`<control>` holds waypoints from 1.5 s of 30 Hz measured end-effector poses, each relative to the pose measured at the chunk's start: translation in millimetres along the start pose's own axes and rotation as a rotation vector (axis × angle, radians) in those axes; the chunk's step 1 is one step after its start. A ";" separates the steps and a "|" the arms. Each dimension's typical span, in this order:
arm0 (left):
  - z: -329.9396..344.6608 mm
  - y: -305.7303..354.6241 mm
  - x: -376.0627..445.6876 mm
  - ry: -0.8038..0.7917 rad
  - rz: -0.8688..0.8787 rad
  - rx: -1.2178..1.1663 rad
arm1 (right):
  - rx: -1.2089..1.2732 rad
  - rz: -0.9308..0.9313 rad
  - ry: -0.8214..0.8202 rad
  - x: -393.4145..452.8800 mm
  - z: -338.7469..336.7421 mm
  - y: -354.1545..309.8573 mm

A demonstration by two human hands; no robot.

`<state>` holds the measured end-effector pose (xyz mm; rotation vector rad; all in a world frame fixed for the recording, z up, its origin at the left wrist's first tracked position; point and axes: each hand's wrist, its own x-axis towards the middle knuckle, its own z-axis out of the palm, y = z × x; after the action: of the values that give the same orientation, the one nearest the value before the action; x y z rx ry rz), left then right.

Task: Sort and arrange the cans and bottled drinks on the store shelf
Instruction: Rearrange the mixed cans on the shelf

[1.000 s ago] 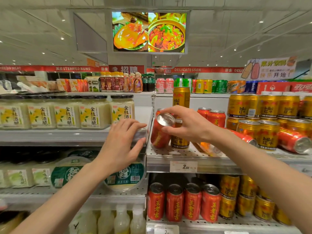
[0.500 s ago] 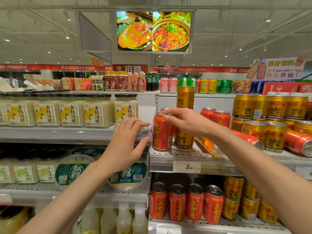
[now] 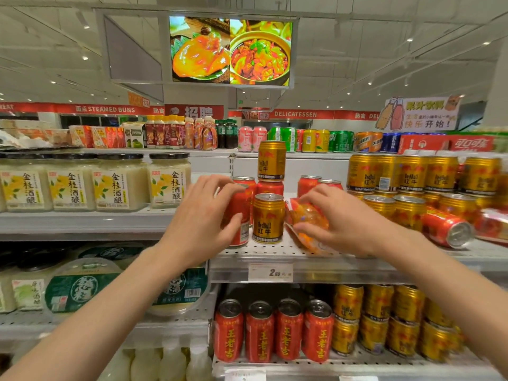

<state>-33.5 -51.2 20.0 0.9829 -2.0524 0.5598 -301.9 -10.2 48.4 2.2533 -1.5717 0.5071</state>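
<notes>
Red can (image 3: pixel 238 215) stands upright in the left grip (image 3: pixel 202 224); right grip (image 3: pixel 343 224) clasps an orange bottle (image 3: pixel 309 215).

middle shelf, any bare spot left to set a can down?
Bare perforated shelf along the front edge, before the upright gold Red Bull can, between left hand and right hand. Another gap behind, beside the stacked gold can. Right side crowded: gold cans, a toppled red can.
</notes>
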 end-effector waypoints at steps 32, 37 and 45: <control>31.0 3.3 14.2 0.042 -0.018 0.029 | 0.634 0.278 0.276 50.6 12.0 13.4; 30.5 4.3 11.9 0.038 -0.012 0.048 | 0.573 0.277 0.255 45.4 14.0 9.7; 31.6 6.7 10.8 0.025 -0.031 0.061 | 0.211 0.306 0.160 9.2 -11.8 51.5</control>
<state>-57.6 -72.8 9.2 1.0359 -2.0052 0.6185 -348.5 -29.0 67.0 2.0589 -1.8624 0.9520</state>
